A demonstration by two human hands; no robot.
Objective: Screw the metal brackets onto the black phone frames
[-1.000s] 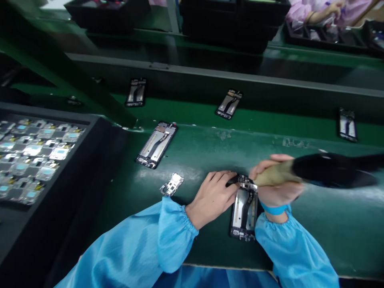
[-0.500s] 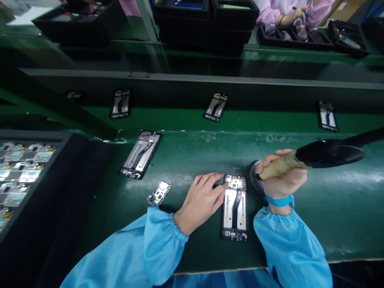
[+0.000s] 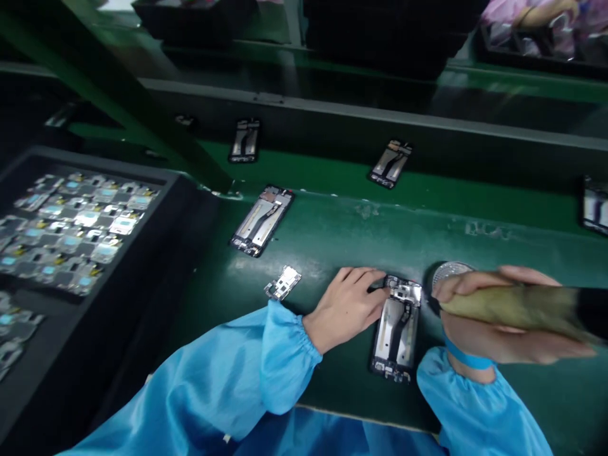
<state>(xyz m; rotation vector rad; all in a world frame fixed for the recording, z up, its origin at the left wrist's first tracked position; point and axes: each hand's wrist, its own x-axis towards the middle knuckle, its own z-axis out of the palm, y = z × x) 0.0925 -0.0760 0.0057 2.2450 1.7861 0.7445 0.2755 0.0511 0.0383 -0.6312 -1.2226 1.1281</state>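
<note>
An opened phone frame (image 3: pixel 398 329) lies on the green bench in front of me. My left hand (image 3: pixel 346 307) rests flat beside it, fingertips touching its top left corner. My right hand (image 3: pixel 494 323) grips a power screwdriver (image 3: pixel 517 307) with a tan handle and black body, held nearly level, its tip just right of the frame's top end. A small round metal dish (image 3: pixel 449 271) sits behind that tip. A loose small circuit board (image 3: pixel 283 282) lies left of my left hand.
A black tray (image 3: pixel 156 190) of several small circuit boards stands at the left. Another phone frame (image 3: pixel 261 221) lies further back on the bench. More frames (image 3: pixel 390 164) ride the conveyor belt behind. A person in pink (image 3: pixel 546 19) works at the far right.
The view swung right and tilted. My right hand moved the screwdriver lower and nearer, tip just right of the frame's top. My left hand stays at the frame's corner.
</note>
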